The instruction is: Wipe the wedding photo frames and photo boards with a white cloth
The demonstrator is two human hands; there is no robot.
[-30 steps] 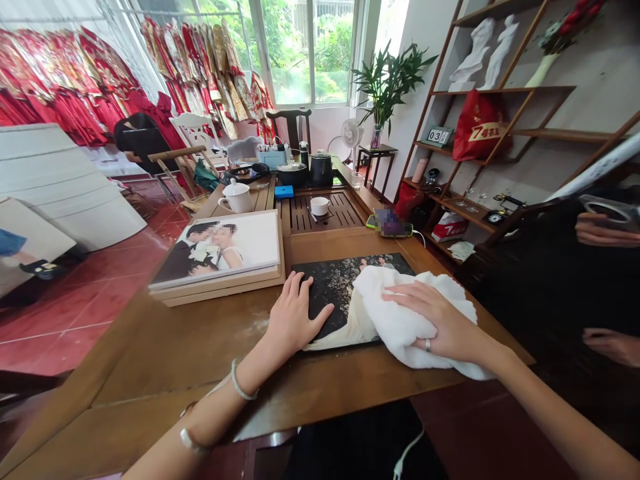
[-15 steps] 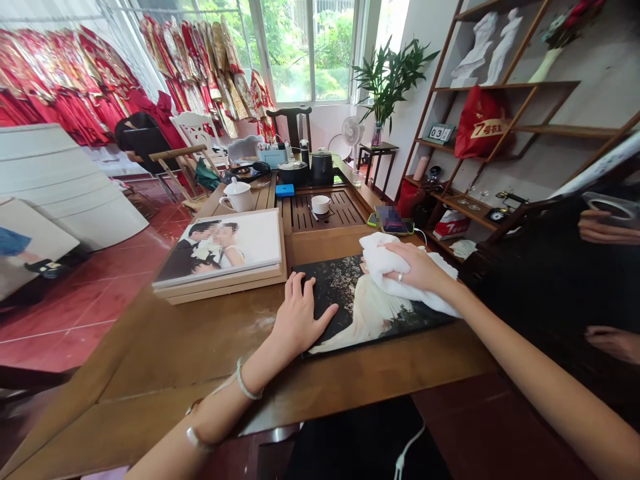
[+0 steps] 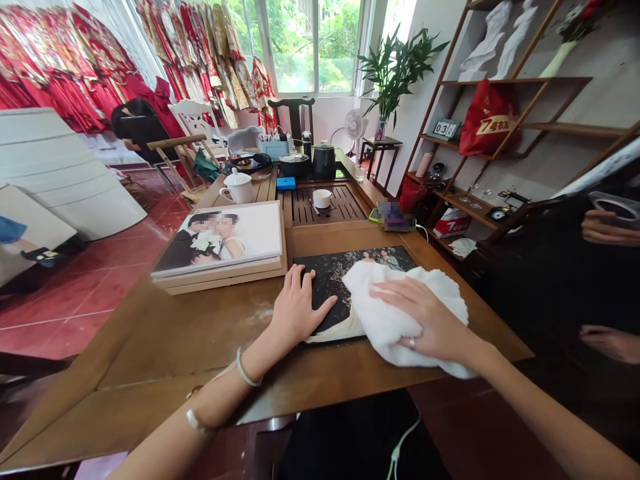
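A dark wedding photo panel (image 3: 334,280) lies flat on the wooden table (image 3: 200,347) in front of me. My left hand (image 3: 295,310) rests flat on the panel's left edge, fingers spread. My right hand (image 3: 430,320) presses flat on a white cloth (image 3: 385,313) that covers the panel's right and near part. The fingers are stretched out over the cloth, and a ring shows on one finger.
A boxed photo album (image 3: 223,243) lies to the left of the panel. Behind are a tea tray with a cup (image 3: 321,198), a teapot (image 3: 239,187), a kettle (image 3: 324,160) and a phone (image 3: 395,217). Another person's hands (image 3: 607,227) show at the right. Shelves stand behind.
My right hand drew the cloth from the panel's far right corner back toward me, over the near part. My left hand stayed on the panel's left edge.
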